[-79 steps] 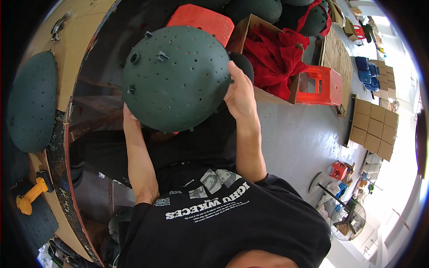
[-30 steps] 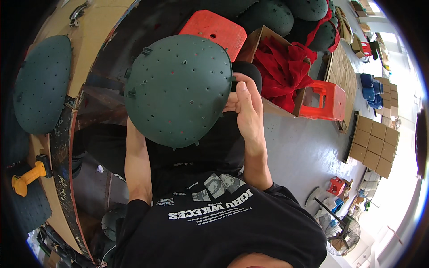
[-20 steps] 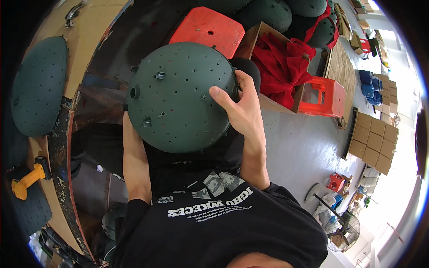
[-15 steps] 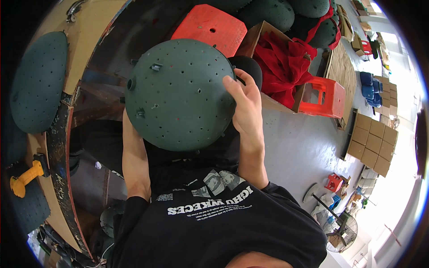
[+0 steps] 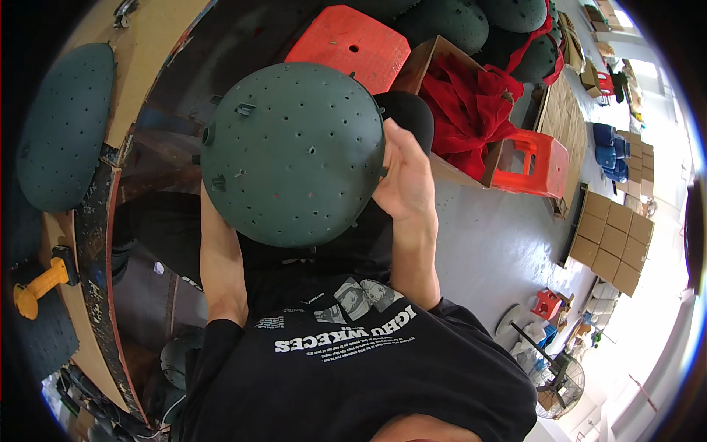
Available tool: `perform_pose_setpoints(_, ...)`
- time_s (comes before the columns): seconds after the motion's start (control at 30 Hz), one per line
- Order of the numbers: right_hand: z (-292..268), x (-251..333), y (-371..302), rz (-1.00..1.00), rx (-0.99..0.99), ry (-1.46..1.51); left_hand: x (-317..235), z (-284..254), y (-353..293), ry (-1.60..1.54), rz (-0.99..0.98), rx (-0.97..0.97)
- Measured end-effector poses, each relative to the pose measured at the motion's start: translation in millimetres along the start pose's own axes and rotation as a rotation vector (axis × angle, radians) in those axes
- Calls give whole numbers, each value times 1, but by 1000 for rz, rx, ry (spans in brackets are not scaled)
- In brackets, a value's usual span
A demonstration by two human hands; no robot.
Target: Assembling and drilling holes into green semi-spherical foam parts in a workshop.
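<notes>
A dark green, rounded plastic shell (image 5: 294,184), dotted with small holes, is held above my lap. Small tabs and a short round spout stick out along its left side and rim. At the shell's right edge, my right hand (image 5: 405,173) is closed around the rim, its thumb side facing up and some fingertips tucked out of sight behind. My left forearm (image 5: 222,272) runs up under the shell's lower left. The shell covers my left hand, so its fingers cannot be seen.
On the left, a workbench (image 5: 94,243) carries another green shell (image 5: 66,129) and a yellow-handled power tool (image 5: 44,286). Ahead are a red stool (image 5: 346,48), a carton (image 5: 418,66) of red cloth (image 5: 468,110) and more shells (image 5: 449,29). Another red stool (image 5: 545,162) lies beyond the carton.
The shell has moved slightly left and turned a little. My right thumb has come off the shell's upper right face and sits lower, by its edge.
</notes>
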State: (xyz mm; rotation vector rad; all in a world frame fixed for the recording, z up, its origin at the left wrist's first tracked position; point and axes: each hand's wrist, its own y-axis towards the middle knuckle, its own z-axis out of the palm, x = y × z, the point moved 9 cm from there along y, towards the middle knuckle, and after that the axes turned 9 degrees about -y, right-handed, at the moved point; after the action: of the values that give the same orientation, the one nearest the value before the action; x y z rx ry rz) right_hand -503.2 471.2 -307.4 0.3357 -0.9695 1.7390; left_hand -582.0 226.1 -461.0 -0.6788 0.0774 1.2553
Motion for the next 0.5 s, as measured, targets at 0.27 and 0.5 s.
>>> perform_pose_setpoints(0.27, -23, 20, -8, -123, -334, -903, -19, -6, -7, -17, -20, 24)
perform_pose_setpoints(0.5, -17, 18, -5, -211, -291, -705, -30, -5, -5, -38, -50, 55)
